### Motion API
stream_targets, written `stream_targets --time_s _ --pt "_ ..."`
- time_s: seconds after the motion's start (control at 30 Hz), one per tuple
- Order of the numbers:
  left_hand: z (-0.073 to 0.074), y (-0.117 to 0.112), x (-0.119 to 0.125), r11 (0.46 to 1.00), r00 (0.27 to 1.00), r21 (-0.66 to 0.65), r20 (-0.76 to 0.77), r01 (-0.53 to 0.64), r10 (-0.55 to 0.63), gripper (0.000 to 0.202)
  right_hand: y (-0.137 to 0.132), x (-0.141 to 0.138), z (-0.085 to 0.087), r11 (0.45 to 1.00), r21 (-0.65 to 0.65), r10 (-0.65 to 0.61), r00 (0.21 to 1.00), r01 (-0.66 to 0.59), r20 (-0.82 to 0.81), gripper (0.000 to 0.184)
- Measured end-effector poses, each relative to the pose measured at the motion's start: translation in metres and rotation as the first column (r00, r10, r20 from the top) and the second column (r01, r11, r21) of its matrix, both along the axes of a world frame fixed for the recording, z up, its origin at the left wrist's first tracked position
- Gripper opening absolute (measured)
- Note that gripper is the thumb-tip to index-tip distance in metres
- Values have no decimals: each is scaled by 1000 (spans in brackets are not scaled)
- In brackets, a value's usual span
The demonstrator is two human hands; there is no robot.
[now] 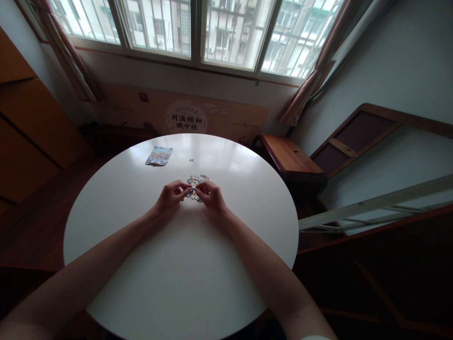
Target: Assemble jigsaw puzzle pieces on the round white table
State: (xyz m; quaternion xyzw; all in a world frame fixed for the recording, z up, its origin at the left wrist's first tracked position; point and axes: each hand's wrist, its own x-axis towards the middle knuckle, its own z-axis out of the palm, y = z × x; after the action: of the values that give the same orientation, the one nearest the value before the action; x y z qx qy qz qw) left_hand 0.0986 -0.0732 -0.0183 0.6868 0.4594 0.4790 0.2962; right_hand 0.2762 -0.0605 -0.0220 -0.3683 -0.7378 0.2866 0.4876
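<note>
A small heap of multicoloured jigsaw puzzle pieces (198,179) lies on the round white table (177,264). My left hand (172,194) is at the heap's left side, thumb and fingers pinched on a tiny puzzle piece. From the right, my right hand (211,192) also pinches a piece, its fingertips close to those of the left. Both hands hide part of the heap, and the pieces between the fingertips are too small to show in detail.
A colourful flat packet (159,156) lies on the far left of the table. One small cluster of pieces (191,160) sits apart behind the heap. To the right stand a wooden bench (292,153) and a pale metal rail (375,200). Barred windows (233,33) face me.
</note>
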Motion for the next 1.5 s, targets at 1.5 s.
stream_targets --time_s 1.5 --pt "13 -2 -21 929 532 220 -770 -296 352 32 1 -3 0 1000 17 3 1000 -3 -2 9"
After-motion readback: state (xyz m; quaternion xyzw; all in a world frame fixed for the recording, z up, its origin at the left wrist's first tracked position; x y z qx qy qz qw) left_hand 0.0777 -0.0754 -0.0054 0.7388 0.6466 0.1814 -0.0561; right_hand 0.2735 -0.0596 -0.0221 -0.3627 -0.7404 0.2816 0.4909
